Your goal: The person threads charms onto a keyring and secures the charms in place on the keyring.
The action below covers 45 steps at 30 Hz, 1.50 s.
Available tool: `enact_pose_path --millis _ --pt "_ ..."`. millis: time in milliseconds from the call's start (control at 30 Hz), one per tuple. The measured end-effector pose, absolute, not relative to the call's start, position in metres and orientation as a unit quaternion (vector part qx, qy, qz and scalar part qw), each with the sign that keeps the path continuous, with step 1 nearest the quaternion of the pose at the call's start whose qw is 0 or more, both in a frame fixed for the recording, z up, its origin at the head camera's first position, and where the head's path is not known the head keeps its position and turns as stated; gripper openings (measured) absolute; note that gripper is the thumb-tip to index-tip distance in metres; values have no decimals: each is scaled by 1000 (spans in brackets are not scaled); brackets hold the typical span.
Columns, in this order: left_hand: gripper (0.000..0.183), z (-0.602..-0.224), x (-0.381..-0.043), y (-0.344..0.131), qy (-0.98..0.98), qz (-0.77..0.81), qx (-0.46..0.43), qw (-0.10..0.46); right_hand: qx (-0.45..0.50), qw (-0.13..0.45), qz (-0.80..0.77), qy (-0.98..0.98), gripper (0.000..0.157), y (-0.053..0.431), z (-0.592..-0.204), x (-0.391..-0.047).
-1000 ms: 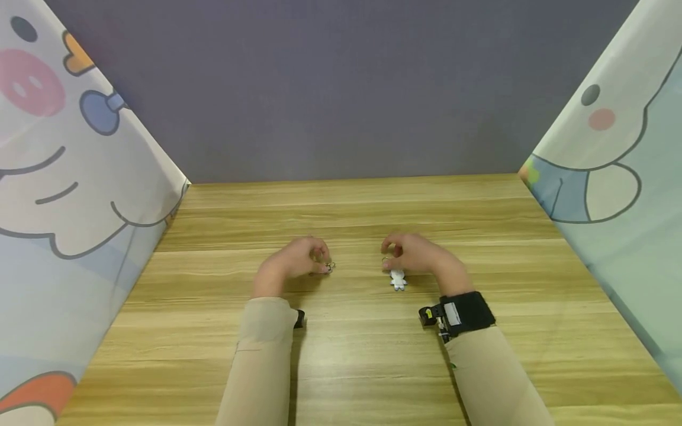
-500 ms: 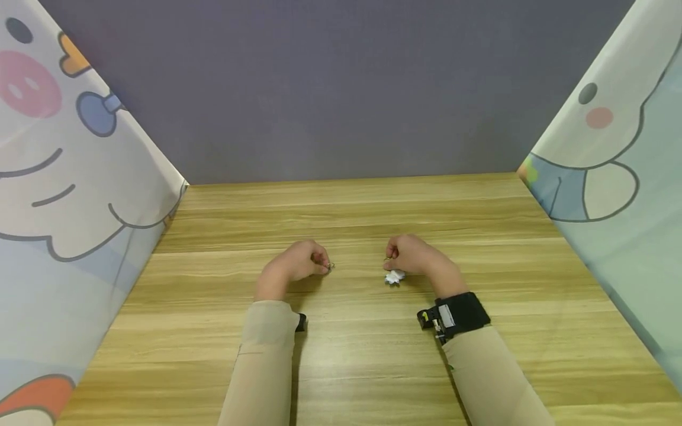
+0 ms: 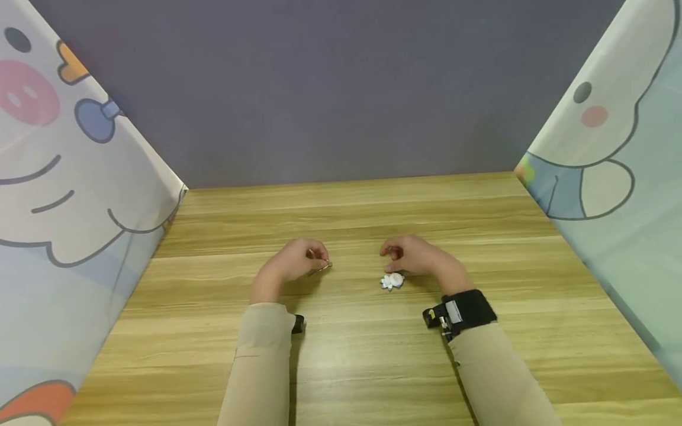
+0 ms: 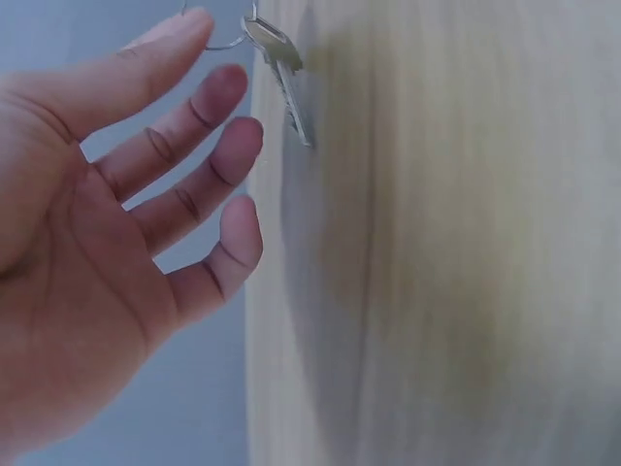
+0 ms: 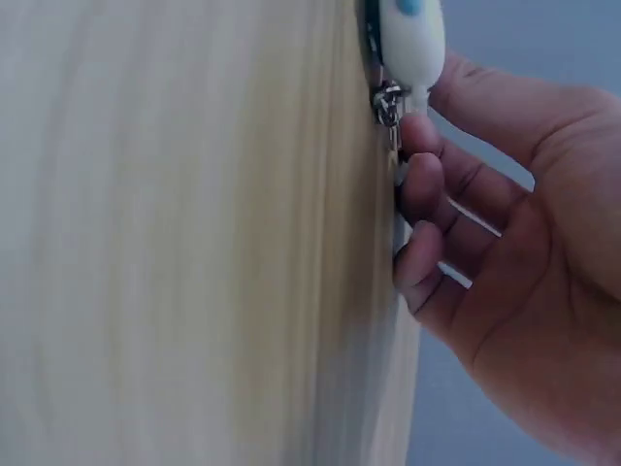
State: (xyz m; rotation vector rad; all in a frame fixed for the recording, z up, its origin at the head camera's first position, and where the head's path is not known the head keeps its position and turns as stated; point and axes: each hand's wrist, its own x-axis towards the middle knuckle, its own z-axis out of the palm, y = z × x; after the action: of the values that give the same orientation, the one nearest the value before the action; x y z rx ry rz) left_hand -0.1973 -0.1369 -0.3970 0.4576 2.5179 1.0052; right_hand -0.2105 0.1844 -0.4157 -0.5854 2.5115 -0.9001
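Observation:
In the left wrist view, the thumb of my left hand (image 3: 292, 259) holds a thin key ring (image 4: 229, 44), and a silver key (image 4: 281, 73) hangs from it beside the fingertips. The index fingertip is out of that view. My right hand (image 3: 418, 255) has curled fingers at a small white doll keychain (image 3: 392, 280) with blue marks. From the right wrist, the doll's metal clasp (image 5: 387, 103) and links run toward the curled fingers, while the doll hides the thumb tip. In the head view the doll lies sideways just below the thumb.
Both hands are low over a wood-grain table (image 3: 341, 355). A grey panel (image 3: 341, 89) stands behind it. Cartoon-printed cloths flank the table at left (image 3: 80, 189) and right (image 3: 597, 148). A strapped wrist camera (image 3: 458, 313) sits on the right arm.
The white doll has swung from upright to sideways under the right hand, whose thumb and index finger are spread wider than half a second ago. The left hand has turned its key slightly.

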Motion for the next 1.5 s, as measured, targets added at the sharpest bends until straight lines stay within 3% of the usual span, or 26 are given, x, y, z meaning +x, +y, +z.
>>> enact_pose_path --millis 333,633,1033,1300,1500 --pt "7 -407 -205 -145 862 411 179 238 -275 266 -368 848 46 204 -422 -227" --pt "7 -410 -217 -147 848 393 194 299 -299 259 -376 838 52 219 -430 -237" --pt "7 -407 -220 -151 847 376 195 322 -332 274 -381 818 36 225 -432 -247" --pt "8 -403 -225 -147 842 367 196 344 -365 263 -337 827 16 216 -429 -251" --pt "8 -399 -224 -145 848 347 195 349 -363 281 -318 830 13 210 -423 -250"
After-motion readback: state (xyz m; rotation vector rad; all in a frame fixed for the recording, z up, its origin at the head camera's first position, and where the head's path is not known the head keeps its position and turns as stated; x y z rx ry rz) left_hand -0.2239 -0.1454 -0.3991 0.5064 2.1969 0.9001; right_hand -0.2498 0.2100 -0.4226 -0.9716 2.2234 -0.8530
